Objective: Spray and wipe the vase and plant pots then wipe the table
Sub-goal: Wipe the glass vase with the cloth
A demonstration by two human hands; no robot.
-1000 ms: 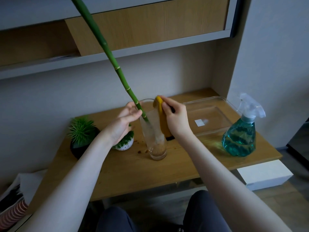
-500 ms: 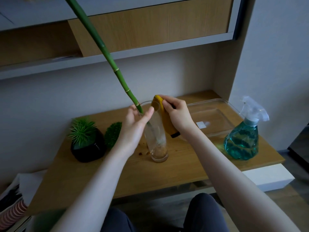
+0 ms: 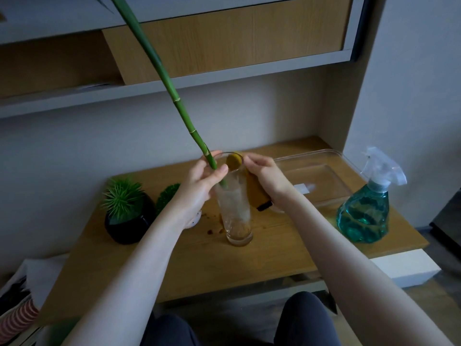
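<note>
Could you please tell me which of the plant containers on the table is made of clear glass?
The tall clear glass vase holding the green bamboo stalk. The round black pot and small white pot are opaque.

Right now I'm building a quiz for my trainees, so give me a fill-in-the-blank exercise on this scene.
1. The left hand grips the green ____ stalk that leans out of the glass vase.
2. The right hand presses a yellow ____ against the vase's rim.
3. The spray bottle holds ____ liquid.
4. The spiky plant sits in a ____ pot.

Missing words: bamboo; cloth; blue-green; black
</note>
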